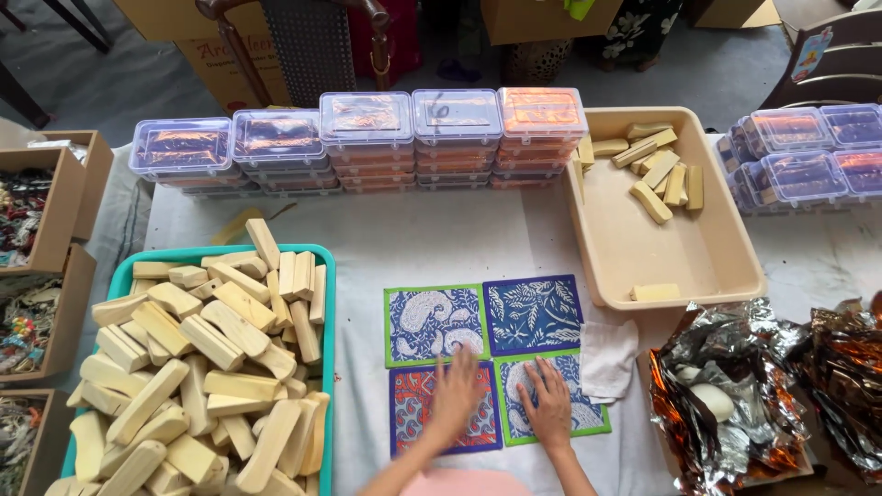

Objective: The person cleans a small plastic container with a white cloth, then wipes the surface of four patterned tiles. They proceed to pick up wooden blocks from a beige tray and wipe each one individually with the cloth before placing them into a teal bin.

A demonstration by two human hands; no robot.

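Four printed square cloth pieces lie in a two-by-two block on the white table cover. My left hand (454, 397) rests flat on the red and blue square (413, 404) at the near left. Flat on the blue, green-edged square (588, 415) at the near right lies my right hand (549, 404). Behind them are a green-edged blue paisley square (432, 321) and a dark blue leaf-pattern square (533, 312). Both hands have fingers spread and hold nothing.
A teal tray (329, 303) heaped with wooden blocks stands on the left. A beige tub (707, 248) with several blocks is at back right. Stacked clear lidded boxes (367, 129) line the back. Crumpled foil wrapping (735, 386) lies right, a white cloth (611, 358) beside it, cardboard boxes (55, 239) far left.
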